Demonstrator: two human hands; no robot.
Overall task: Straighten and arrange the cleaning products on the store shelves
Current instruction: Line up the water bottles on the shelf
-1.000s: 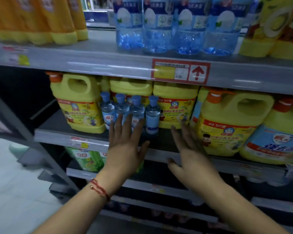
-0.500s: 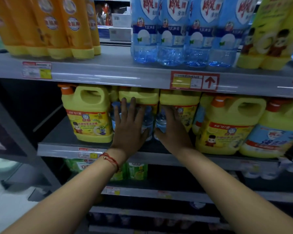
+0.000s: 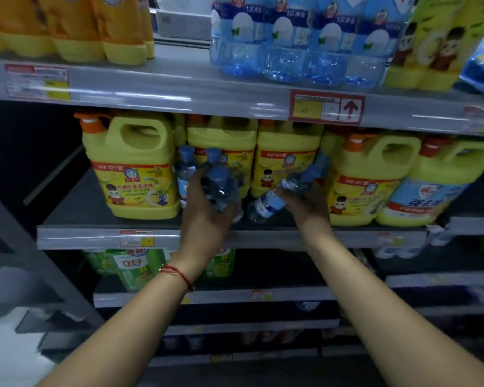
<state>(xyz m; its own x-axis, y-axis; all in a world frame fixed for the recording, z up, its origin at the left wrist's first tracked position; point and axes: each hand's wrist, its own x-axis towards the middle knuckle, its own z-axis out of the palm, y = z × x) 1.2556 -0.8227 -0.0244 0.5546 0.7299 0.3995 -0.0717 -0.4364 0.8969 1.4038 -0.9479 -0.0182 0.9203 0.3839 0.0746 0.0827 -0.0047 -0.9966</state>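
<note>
Several small clear bottles with blue caps stand on the middle shelf point(image 3: 101, 216) in front of yellow detergent jugs point(image 3: 224, 152). My left hand point(image 3: 204, 216) grips one small bottle point(image 3: 220, 188), lifted and tilted toward me. Two more small bottles point(image 3: 185, 169) stay upright just behind it. My right hand point(image 3: 305, 202) holds another small bottle point(image 3: 274, 201), tipped over with its cap point(image 3: 316, 166) pointing up and right and its base hanging over the shelf.
A big yellow jug point(image 3: 132, 174) stands to the left, more jugs point(image 3: 372, 180) to the right. The upper shelf point(image 3: 179, 88) carries orange pouches point(image 3: 67, 26), large blue bottles point(image 3: 288, 43) and yellow pouches point(image 3: 430, 43). Green bottles point(image 3: 134, 266) sit on the lower shelf.
My hands went from flat and reaching to closing around the small bottles. Two bottles have been lifted out of the row and tilted.
</note>
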